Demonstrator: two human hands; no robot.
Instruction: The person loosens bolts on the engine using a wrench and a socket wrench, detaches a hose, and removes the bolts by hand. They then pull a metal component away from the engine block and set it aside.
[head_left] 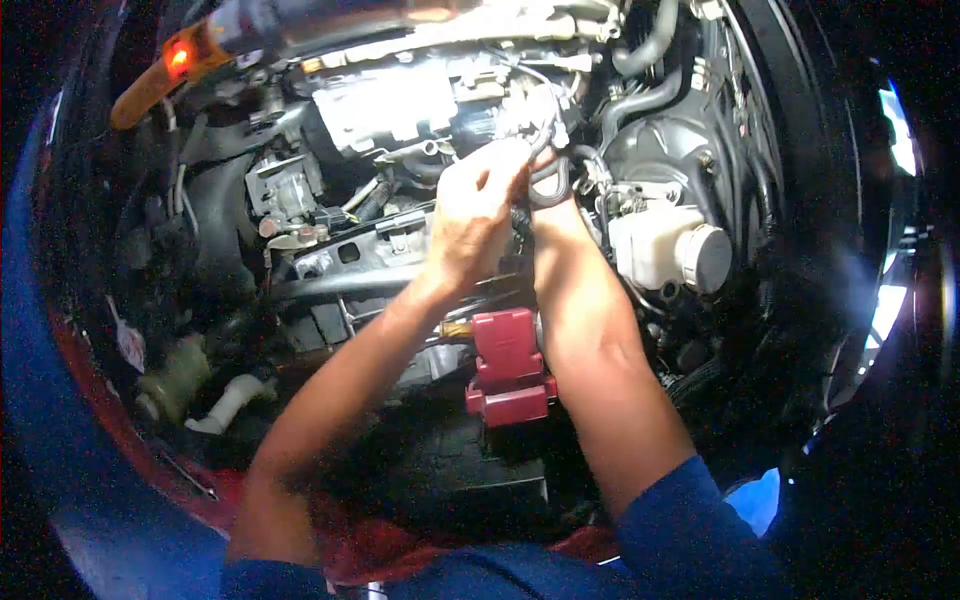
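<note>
Both my arms reach deep into a car's engine bay. My left hand [475,205] is closed, its thumb and fingers curled together beside a thin dark curved hose [561,182]. Whatever lies between its fingertips is hidden by the hand and by glare. My right hand [548,168] is right next to it, behind the looped hose. Strong light and the hose cover its fingers, so their grip does not show. Bright engine parts surround both hands.
A work light [180,58] glows at the upper left. A red plastic cover [503,345] sits between my forearms. The white fluid reservoir [655,245] with its grey cap [703,258] stands right of my right arm. A pale pipe elbow [230,403] is at lower left.
</note>
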